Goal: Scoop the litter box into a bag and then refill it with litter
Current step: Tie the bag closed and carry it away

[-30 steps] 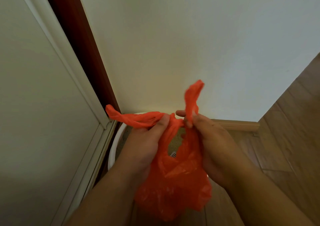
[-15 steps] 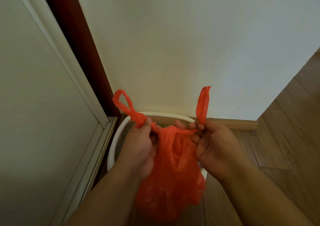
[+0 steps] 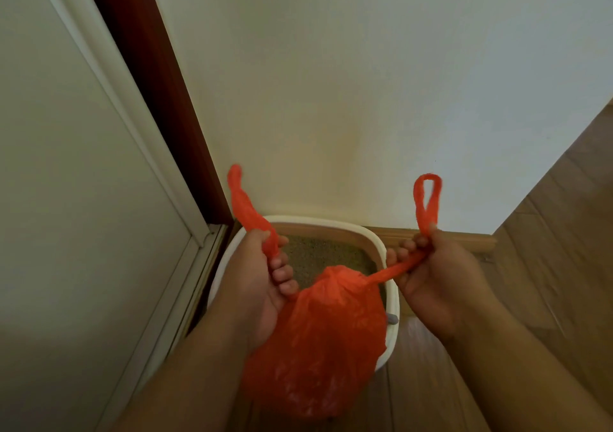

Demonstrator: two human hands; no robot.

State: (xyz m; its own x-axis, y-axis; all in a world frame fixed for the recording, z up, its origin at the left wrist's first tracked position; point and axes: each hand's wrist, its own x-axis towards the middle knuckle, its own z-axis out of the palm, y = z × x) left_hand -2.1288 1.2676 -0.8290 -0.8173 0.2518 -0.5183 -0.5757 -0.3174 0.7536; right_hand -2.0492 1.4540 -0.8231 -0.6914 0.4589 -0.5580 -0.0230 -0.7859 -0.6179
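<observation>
An orange plastic bag (image 3: 318,342) hangs bulging over the litter box, its neck drawn into a knot. My left hand (image 3: 255,285) grips the bag's left handle, whose end sticks up past my fist. My right hand (image 3: 431,275) grips the right handle, stretched taut from the knot, with its loop standing above my fingers. Below sits the white litter box (image 3: 393,295) with tan litter (image 3: 318,256) inside; the bag and my left arm hide most of it.
The box stands in a corner against a cream wall (image 3: 331,100), with a white door panel (image 3: 66,199) and dark red frame (image 3: 149,77) on the left. A wooden baseboard (image 3: 464,237) runs behind. Wood floor (image 3: 547,249) spreads to the right. A small grey piece (image 3: 393,319) shows at the box's right rim.
My hands have pulled apart sideways, drawing the two handles taut and tightening the knot at the bag's neck. More of the litter box shows.
</observation>
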